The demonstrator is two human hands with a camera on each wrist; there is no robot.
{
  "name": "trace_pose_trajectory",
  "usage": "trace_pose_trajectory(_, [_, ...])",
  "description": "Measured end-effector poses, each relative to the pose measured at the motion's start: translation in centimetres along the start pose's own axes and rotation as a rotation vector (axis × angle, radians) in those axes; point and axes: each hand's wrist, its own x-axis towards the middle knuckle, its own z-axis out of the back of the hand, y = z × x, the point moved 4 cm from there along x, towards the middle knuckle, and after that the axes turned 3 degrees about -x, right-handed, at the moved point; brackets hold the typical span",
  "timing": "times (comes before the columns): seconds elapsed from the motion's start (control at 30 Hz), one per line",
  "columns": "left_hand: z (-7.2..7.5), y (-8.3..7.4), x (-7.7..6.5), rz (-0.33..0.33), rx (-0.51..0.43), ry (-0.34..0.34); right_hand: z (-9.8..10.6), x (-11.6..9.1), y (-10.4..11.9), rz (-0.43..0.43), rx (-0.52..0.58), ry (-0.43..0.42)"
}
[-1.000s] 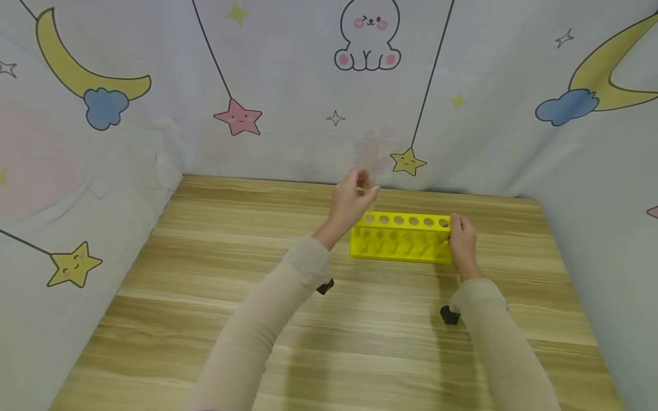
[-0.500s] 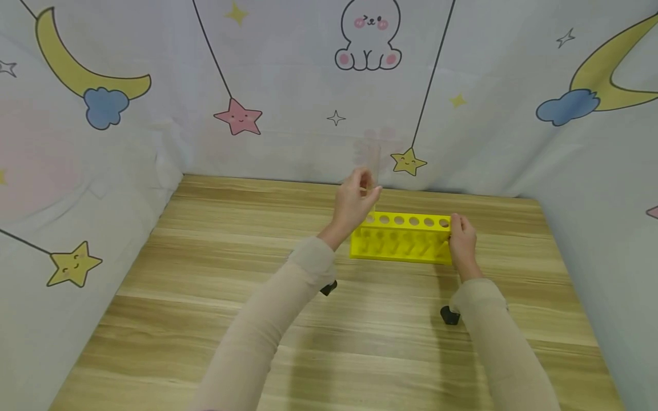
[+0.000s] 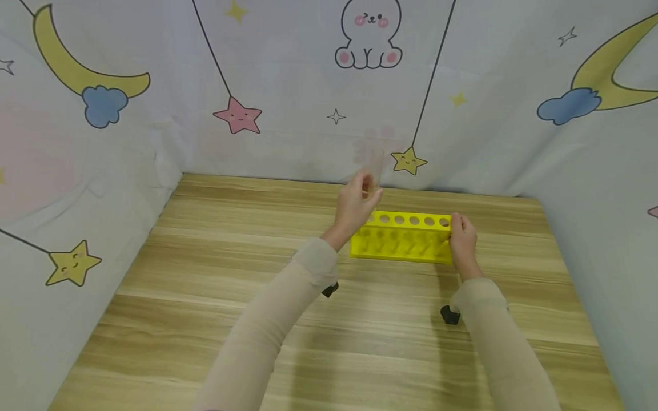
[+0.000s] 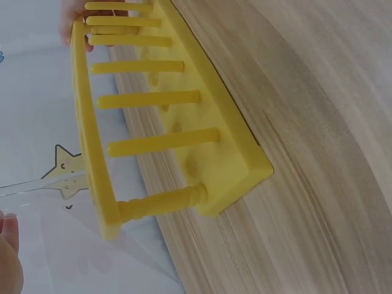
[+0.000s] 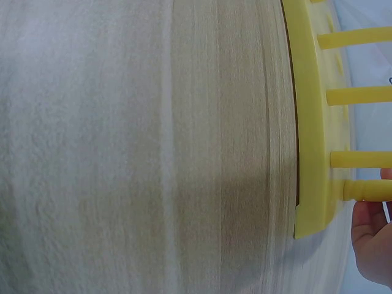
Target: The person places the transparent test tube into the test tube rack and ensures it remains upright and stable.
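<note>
A yellow test tube rack (image 3: 401, 257) stands on the table, with a row of round holes along its top and upright pegs below. My left hand (image 3: 353, 205) is over the rack's left end and pinches a clear test tube (image 3: 377, 165) between thumb and fingers. In the left wrist view, the lower end of the test tube (image 4: 27, 187) reaches the rack's top bar (image 4: 92, 141). With my right hand (image 3: 464, 242) I grip the rack's right end; the right wrist view shows its fingers (image 5: 369, 236) around the end post (image 5: 367, 190).
The wood-grain table (image 3: 216, 240) spreads around the rack. Behind and at both sides hang white cloth walls (image 3: 298, 148) printed with moons, stars and a bear. A small black piece (image 3: 450, 315) shows at my right cuff, and another black piece (image 3: 330, 289) at the left.
My left hand has shifted slightly right with the test tube, whose upper part now leans a bit further right. The right hand and the rack have stayed in place.
</note>
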Motion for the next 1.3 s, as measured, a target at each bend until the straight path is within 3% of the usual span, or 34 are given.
trace_pose_trajectory(0.5, [-0.2, 0.2, -0.3, 0.008, 0.029, 0.012, 0.0, -0.3, 0.2, -0.011, -0.014, 0.009])
trace_pose_trajectory(0.97, [-0.7, 0.8, -0.7, 0.087, 0.053, 0.086, 0.0, -0.2, 0.3, -0.011, -0.034, 0.006])
trace_pose_trajectory(1.3, [-0.9, 1.0, -1.0, 0.065, 0.08, 0.096, 0.0, -0.2, 0.3, -0.001, -0.044, 0.019])
